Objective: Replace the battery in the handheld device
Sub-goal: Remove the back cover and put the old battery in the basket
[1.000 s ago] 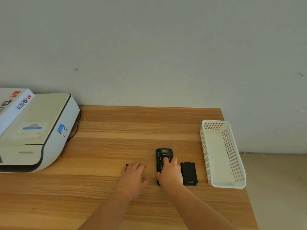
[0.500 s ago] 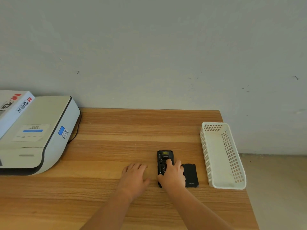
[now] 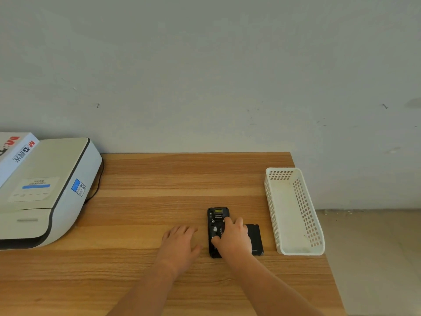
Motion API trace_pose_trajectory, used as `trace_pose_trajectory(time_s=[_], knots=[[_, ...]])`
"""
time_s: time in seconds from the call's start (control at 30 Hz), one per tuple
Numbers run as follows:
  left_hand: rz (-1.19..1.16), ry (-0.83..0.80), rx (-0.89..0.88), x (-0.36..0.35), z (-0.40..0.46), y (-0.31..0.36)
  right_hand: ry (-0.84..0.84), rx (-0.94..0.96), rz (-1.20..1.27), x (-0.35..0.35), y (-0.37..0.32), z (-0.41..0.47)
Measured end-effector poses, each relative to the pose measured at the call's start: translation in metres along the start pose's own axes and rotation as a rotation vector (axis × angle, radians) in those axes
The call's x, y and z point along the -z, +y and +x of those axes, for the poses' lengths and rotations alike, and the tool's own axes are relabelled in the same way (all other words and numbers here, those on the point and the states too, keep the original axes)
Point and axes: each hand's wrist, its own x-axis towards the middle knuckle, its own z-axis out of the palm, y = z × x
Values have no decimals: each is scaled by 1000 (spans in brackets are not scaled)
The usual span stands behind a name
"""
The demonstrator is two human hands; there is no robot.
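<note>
Near the front right of a wooden worktop (image 3: 159,179), a black handheld device (image 3: 215,226) lies face down with its back open, the bare compartment showing small parts and contacts. A person's right hand (image 3: 233,239) rests over the device's lower half, its fingers bent down onto the casing, the thumb at the compartment's edge and a fingertip reaching toward the top end; whether it pinches anything cannot be told. Just beside the device on its right lies a flat black piece (image 3: 256,238), either the battery or the back cover, partly hidden by that hand. The left hand (image 3: 180,241) lies flat on the worktop just left of the device, fingers relaxed and spread, holding nothing. The step in hand appears to be work inside the open compartment, and it likely goes best with the left hand brought over to steady the casing while the right seats the battery contact-end first and presses evenly. A white perforated basket (image 3: 293,210) stands to the right, a printer (image 3: 47,188) at far left.
</note>
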Motion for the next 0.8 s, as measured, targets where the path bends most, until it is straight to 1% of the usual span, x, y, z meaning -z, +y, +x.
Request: trace_pose_trajectory(time_s=[0.1,0.2,0.43,0.63,0.8], knots=[[6,2,-13,4,3,13,71,36,64,23,9,-3],[60,-7,-9,8,9,27,153,42,95,53,23,-4],[41,-21,-34,9,18,59,297,-51,118,116,71,5],[52,-12,-33,3,17,73,304,-97,95,133,110,16],[54,-12,-27,-5,17,75,251,-122,69,127,129,22]])
